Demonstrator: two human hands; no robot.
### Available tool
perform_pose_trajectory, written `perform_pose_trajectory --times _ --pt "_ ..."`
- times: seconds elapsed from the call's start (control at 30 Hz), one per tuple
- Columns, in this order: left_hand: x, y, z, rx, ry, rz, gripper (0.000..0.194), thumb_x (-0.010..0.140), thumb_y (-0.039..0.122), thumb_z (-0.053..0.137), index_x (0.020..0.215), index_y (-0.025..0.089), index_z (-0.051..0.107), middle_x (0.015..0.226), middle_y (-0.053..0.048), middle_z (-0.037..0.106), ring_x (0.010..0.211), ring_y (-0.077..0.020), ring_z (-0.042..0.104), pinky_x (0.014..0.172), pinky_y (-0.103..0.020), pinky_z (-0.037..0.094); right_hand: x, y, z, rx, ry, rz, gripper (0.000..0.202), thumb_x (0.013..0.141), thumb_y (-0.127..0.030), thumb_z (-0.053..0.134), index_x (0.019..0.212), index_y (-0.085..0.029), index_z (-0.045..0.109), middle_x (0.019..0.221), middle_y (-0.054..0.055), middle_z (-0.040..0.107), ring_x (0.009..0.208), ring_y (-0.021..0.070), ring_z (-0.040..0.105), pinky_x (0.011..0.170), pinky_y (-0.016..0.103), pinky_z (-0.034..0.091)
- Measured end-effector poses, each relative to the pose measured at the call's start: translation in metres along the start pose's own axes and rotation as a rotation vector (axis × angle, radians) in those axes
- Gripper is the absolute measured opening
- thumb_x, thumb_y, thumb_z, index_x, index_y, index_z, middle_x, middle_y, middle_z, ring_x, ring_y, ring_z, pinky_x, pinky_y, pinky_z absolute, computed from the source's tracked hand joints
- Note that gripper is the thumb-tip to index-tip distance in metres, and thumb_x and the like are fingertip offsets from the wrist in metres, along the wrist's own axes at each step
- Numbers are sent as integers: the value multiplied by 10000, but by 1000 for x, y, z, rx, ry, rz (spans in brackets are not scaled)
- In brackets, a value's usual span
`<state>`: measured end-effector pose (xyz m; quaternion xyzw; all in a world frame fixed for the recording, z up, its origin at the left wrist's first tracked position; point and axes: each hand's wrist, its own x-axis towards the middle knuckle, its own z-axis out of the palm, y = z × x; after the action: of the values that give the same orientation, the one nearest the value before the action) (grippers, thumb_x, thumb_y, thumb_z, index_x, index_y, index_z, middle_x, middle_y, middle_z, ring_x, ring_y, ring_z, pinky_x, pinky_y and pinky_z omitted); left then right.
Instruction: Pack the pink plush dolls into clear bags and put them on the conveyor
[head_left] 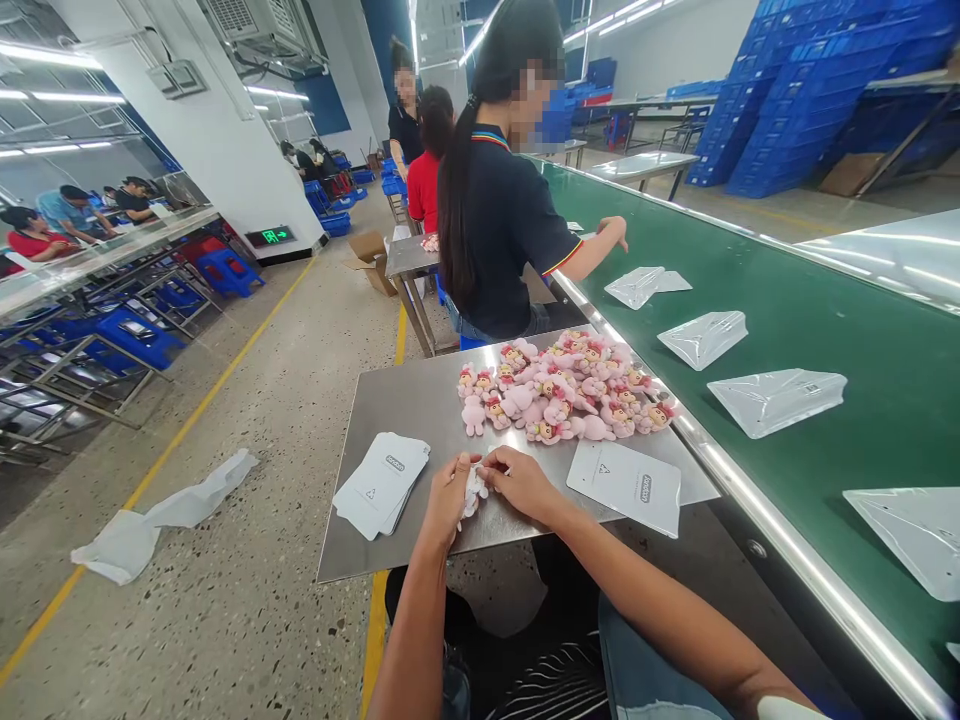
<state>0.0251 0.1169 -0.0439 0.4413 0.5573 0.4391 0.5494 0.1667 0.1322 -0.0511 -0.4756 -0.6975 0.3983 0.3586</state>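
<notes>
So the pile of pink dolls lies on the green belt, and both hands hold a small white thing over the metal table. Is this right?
Not quite. The head view shows the pile of pink dolls on the metal table, not on the green belt. Both the left hand and right hand do hold the small white thing.

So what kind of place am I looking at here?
Likely a factory packing line: a green conveyor carrying clear bags, a steel table piled with pink dolls, and stacked blue crates behind.
</notes>
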Motion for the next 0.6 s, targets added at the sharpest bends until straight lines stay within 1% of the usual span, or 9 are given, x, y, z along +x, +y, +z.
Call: perform_pose_trajectory --times 0.13,0.2,0.33,0.5,0.6 --pt "2 -3 1 8 2 -3 458 720 596 538 777 144 591 474 52 470 360 -70 395 357 -183 290 2 3 0 -13 26 33 160 852 -310 476 751 -197 526 723 -16 567 659 124 520 607 241 379" --pt "2 -3 1 14 -1 -4 422 716 575 557 726 153 571 465 58 461 360 -65 386 356 -177 277 3 4 0 -36 42 42 149 855 -307 471 762 -197 511 714 -15 561 642 124 518 592 239 371" --pt "3 -3 1 19 4 -3 361 712 519 591 723 159 563 481 56 488 374 -59 390 365 -168 273 4 4 -1 -77 57 48 144 862 -297 454 761 -200 486 713 -14 553 641 128 521 592 242 364" --pt "6 -3 -3 3 27 -27 328 690 479 619 696 164 527 486 56 510 362 -41 352 364 -161 246 7 4 -8 -126 126 67 154 864 -299 434 753 -199 473 710 -13 549 638 135 512 589 252 354" --pt "6 -1 -6 -6 24 -41 326 704 475 608 719 159 529 522 50 520 377 -34 352 376 -156 252 8 6 -13 -77 108 84 171 871 -320 420 757 -202 468 686 -22 546 606 128 511 569 246 358"
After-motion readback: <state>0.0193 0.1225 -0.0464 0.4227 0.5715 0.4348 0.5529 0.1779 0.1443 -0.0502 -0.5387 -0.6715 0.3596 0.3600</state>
